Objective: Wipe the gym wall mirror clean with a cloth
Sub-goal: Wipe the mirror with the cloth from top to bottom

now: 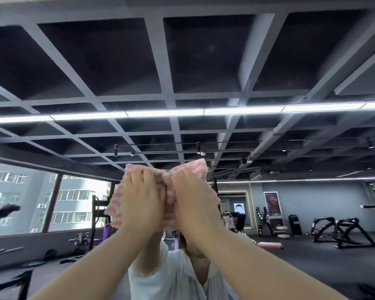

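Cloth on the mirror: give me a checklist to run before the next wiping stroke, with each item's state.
1. Both hands on the cloth: ok, left hand and right hand press it.
2. Cloth flat against the mirror: not ok, bunched between the hands.
3. Fingers spread over the cloth: ok.
4. Glass above the cloth free of obstacles: ok.
5. Streaks or dirt left: cannot tell.

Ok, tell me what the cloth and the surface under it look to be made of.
The cloth: soft woven or terry textile, pink and white striped, with a fuzzy matte nap and frayed edges; it bunches under the left hand and right hand. The mirror: smooth glossy glass, judging by its clear reflection of the gym and the person.
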`<move>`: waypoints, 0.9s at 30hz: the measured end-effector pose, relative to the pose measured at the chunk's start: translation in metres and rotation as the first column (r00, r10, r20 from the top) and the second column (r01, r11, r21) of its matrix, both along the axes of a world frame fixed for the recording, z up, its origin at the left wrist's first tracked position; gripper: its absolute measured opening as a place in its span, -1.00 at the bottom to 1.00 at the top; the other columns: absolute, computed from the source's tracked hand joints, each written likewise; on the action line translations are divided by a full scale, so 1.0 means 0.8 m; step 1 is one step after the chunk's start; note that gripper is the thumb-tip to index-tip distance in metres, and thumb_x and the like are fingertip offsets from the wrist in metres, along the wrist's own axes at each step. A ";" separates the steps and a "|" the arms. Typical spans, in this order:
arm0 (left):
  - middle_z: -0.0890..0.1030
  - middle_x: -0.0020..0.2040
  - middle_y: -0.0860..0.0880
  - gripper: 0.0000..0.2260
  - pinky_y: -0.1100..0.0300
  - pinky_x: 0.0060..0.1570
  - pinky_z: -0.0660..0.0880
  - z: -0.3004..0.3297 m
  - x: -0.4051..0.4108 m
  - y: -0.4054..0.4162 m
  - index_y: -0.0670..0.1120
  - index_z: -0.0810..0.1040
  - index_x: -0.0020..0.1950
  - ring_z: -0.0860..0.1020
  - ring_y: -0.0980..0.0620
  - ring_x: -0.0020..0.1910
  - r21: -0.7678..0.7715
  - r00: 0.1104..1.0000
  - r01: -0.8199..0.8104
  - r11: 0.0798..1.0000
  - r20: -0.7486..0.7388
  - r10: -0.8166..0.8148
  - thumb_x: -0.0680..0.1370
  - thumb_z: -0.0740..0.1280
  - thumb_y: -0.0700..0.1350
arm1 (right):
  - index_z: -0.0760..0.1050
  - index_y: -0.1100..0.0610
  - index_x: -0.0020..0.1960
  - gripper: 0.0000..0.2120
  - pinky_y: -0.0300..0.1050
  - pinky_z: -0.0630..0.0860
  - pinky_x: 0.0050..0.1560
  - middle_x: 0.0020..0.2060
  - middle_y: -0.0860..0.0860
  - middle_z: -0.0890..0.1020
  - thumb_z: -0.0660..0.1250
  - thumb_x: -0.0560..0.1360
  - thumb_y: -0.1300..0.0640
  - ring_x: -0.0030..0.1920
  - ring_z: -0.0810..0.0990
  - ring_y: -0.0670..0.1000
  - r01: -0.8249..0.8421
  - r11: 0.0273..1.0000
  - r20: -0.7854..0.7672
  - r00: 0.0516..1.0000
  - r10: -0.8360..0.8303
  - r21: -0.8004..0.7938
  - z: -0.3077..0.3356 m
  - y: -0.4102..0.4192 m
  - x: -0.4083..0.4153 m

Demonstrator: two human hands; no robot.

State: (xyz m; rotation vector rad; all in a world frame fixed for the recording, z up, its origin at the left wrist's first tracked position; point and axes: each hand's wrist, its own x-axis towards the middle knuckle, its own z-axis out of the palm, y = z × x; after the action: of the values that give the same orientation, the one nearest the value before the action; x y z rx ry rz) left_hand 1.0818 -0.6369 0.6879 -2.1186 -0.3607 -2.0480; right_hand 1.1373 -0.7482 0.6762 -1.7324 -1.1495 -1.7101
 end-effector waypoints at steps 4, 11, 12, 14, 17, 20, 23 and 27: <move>0.07 0.51 -0.31 -0.28 -0.23 0.39 -0.06 -0.018 0.030 -0.024 -0.02 0.12 0.55 0.01 -0.33 0.48 -0.234 0.987 0.028 0.972 -0.146 -0.064 0.46 -0.27 0.24 | 0.32 0.15 0.44 -0.41 0.24 0.18 0.37 0.36 0.11 0.48 0.03 0.47 -0.07 0.40 0.28 0.22 0.221 0.975 0.041 0.974 -0.221 0.001 -0.008 -0.007 0.041; -0.26 0.55 -0.14 -0.25 -0.39 0.38 -0.18 -0.005 0.079 -0.096 0.11 -0.20 0.56 -0.32 -0.24 0.49 -0.236 0.984 -0.024 0.972 -0.177 -0.019 0.37 -0.48 0.27 | 0.30 0.17 0.43 -0.44 0.20 0.14 0.34 0.39 0.11 0.44 -0.01 0.52 -0.07 0.41 0.35 0.23 0.299 0.949 0.089 0.947 -0.308 0.098 0.000 -0.072 0.090; -0.26 0.55 -0.15 -0.24 -0.38 0.38 -0.19 -0.003 0.085 -0.110 0.10 -0.20 0.56 -0.31 -0.24 0.49 -0.218 0.983 -0.011 0.976 -0.180 -0.029 0.37 -0.49 0.26 | 0.28 0.18 0.42 -0.45 0.20 0.15 0.33 0.38 0.12 0.45 0.00 0.52 -0.07 0.39 0.37 0.24 0.302 0.946 0.094 0.945 -0.314 0.122 0.001 -0.085 0.096; -0.28 0.55 -0.15 -0.25 -0.34 0.37 -0.23 0.002 0.100 -0.143 0.08 -0.23 0.56 -0.31 -0.23 0.50 -0.178 0.980 0.009 0.984 -0.194 -0.044 0.37 -0.50 0.25 | 0.23 0.23 0.41 -0.44 0.20 0.15 0.31 0.36 0.16 0.46 0.02 0.51 -0.06 0.36 0.41 0.27 0.315 0.936 0.100 0.938 -0.332 0.157 0.003 -0.115 0.114; -0.27 0.55 -0.16 -0.26 -0.29 0.36 -0.32 0.008 0.124 -0.188 0.05 -0.23 0.56 -0.30 -0.23 0.50 -0.104 0.979 0.012 0.995 -0.199 -0.033 0.38 -0.50 0.22 | 0.18 0.29 0.42 -0.39 0.24 0.17 0.38 0.37 0.21 0.44 0.04 0.50 -0.06 0.36 0.39 0.31 0.356 0.915 0.098 0.921 -0.378 0.189 0.003 -0.161 0.138; -0.26 0.55 -0.17 -0.26 -0.23 0.38 -0.36 0.005 0.145 -0.226 0.02 -0.21 0.56 -0.30 -0.20 0.51 -0.026 0.974 0.036 0.999 -0.222 -0.041 0.39 -0.47 0.20 | 0.21 0.31 0.44 -0.43 0.16 0.17 0.36 0.35 0.22 0.45 -0.01 0.57 -0.04 0.35 0.41 0.29 0.366 0.896 0.085 0.914 -0.397 0.251 -0.008 -0.199 0.157; -0.28 0.55 -0.17 -0.26 -0.13 0.40 -0.36 -0.009 0.156 -0.251 -0.01 -0.24 0.56 -0.30 -0.17 0.51 0.070 0.960 0.073 0.995 -0.275 -0.051 0.38 -0.46 0.19 | 0.25 0.34 0.44 -0.39 0.14 0.15 0.36 0.39 0.24 0.40 0.02 0.53 -0.03 0.41 0.29 0.24 0.397 0.875 0.031 0.907 -0.421 0.277 -0.035 -0.224 0.170; -0.23 0.56 -0.16 -0.31 -0.14 0.35 -0.45 -0.040 0.154 -0.251 -0.03 -0.18 0.57 -0.26 -0.14 0.52 0.214 0.945 0.085 0.973 -0.326 -0.011 0.45 -0.39 0.15 | 0.15 0.34 0.49 -0.36 0.27 0.17 0.43 0.48 0.26 0.23 -0.01 0.53 -0.03 0.50 0.12 0.25 0.428 0.877 -0.151 0.903 -0.403 0.217 -0.083 -0.229 0.169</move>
State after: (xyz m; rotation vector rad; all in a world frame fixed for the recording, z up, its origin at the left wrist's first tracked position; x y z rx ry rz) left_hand 1.2052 -0.8377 0.6559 -2.2808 -0.0257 -1.6300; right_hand 1.2723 -0.9310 0.6099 -1.9779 -0.5094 -1.8819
